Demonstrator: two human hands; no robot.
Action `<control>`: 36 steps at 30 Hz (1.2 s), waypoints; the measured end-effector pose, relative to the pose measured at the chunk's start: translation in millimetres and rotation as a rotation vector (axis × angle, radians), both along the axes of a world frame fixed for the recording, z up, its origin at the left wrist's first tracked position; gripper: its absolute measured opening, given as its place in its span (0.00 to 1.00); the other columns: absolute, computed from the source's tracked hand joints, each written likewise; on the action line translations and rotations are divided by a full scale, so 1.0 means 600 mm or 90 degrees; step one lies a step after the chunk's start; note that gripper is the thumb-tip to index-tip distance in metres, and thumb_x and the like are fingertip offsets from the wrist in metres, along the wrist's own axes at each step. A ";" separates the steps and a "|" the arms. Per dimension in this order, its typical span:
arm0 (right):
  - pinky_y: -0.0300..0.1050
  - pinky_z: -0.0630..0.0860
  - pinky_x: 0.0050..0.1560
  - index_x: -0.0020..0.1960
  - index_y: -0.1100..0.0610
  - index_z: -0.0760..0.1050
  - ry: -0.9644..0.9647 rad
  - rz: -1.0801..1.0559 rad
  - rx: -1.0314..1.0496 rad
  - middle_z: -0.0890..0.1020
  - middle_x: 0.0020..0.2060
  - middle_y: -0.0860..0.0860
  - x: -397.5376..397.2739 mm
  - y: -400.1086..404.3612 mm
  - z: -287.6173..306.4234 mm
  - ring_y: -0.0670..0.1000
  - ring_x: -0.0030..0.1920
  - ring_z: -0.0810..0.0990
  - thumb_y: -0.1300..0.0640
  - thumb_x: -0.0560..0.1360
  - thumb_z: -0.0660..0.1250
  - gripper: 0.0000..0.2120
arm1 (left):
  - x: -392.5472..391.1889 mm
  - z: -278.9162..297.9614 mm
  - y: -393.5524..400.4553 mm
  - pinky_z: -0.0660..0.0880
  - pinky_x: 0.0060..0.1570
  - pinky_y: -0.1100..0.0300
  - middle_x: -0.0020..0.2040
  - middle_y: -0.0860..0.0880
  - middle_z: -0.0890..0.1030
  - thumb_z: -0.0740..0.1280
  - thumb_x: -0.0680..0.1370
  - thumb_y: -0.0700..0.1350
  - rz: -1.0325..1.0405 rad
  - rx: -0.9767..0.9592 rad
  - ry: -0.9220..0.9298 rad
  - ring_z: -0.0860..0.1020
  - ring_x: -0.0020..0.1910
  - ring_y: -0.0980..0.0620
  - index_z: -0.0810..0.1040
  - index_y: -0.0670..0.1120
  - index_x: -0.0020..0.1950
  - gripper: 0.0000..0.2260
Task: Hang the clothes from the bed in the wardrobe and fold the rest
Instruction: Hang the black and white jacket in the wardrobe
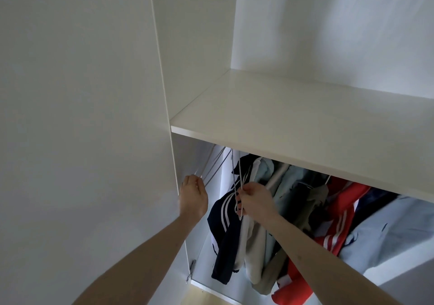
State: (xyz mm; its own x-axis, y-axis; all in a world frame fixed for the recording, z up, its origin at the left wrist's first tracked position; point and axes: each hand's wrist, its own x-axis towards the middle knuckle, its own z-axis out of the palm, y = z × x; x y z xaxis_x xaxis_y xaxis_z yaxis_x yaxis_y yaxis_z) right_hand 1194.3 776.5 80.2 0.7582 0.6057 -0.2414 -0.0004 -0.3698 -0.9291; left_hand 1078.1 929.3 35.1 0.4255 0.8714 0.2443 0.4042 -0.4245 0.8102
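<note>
I stand at the open white wardrobe and reach under its shelf [293,126]. My left hand [193,196] pinches the lower ends of several thin empty wire hangers [211,163] that hang at the rail's left end. My right hand [254,199] grips another thin hanger [236,180] just to the right of them, in front of a dark jacket with white stripes [222,229]. More hung clothes fill the rail to the right: a beige garment [252,253], a red jacket with white stripes [333,224] and a light blue shirt [387,229]. The rail itself is mostly hidden.
The open wardrobe door [82,116] stands on my left, its hinge [191,266] low by the frame. The shelf's upper compartment [328,34] holds nothing I can see. A strip of light wooden floor [211,299] shows below the clothes.
</note>
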 end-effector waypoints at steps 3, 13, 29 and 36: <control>0.53 0.85 0.36 0.50 0.57 0.79 0.040 0.012 -0.014 0.85 0.39 0.57 -0.035 -0.028 -0.022 0.51 0.30 0.82 0.61 0.81 0.67 0.03 | -0.004 -0.004 0.005 0.68 0.45 0.54 0.45 0.49 0.74 0.57 0.85 0.42 -0.005 0.005 0.008 0.74 0.45 0.45 0.70 0.46 0.42 0.12; 0.52 0.83 0.32 0.50 0.63 0.78 0.075 0.058 -0.085 0.82 0.36 0.58 -0.099 -0.115 -0.011 0.55 0.27 0.78 0.67 0.81 0.61 0.07 | -0.017 -0.043 0.018 0.73 0.61 0.44 0.56 0.40 0.77 0.56 0.85 0.43 -0.044 -0.025 0.191 0.76 0.56 0.38 0.79 0.37 0.52 0.15; 0.44 0.79 0.27 0.45 0.64 0.78 0.119 -0.049 -0.038 0.83 0.41 0.60 -0.190 -0.176 0.009 0.54 0.25 0.79 0.65 0.82 0.62 0.10 | -0.073 -0.037 -0.045 0.76 0.48 0.43 0.43 0.45 0.76 0.57 0.85 0.43 -0.082 -0.013 0.012 0.77 0.45 0.42 0.72 0.43 0.41 0.14; 0.48 0.83 0.31 0.55 0.69 0.78 0.144 -0.094 0.011 0.83 0.42 0.60 -0.235 -0.188 0.054 0.50 0.25 0.78 0.64 0.83 0.63 0.09 | -0.074 0.024 -0.049 0.72 0.47 0.49 0.46 0.42 0.76 0.57 0.85 0.43 -0.098 0.016 -0.025 0.76 0.47 0.42 0.76 0.37 0.49 0.13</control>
State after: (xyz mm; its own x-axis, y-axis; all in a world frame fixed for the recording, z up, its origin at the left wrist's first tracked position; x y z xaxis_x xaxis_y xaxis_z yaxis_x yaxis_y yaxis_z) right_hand 1053.5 663.9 112.5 0.7661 0.4983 -0.4059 -0.2620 -0.3345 -0.9052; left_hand 1033.9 899.9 49.6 0.5433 0.7902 0.2836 0.3012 -0.4988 0.8127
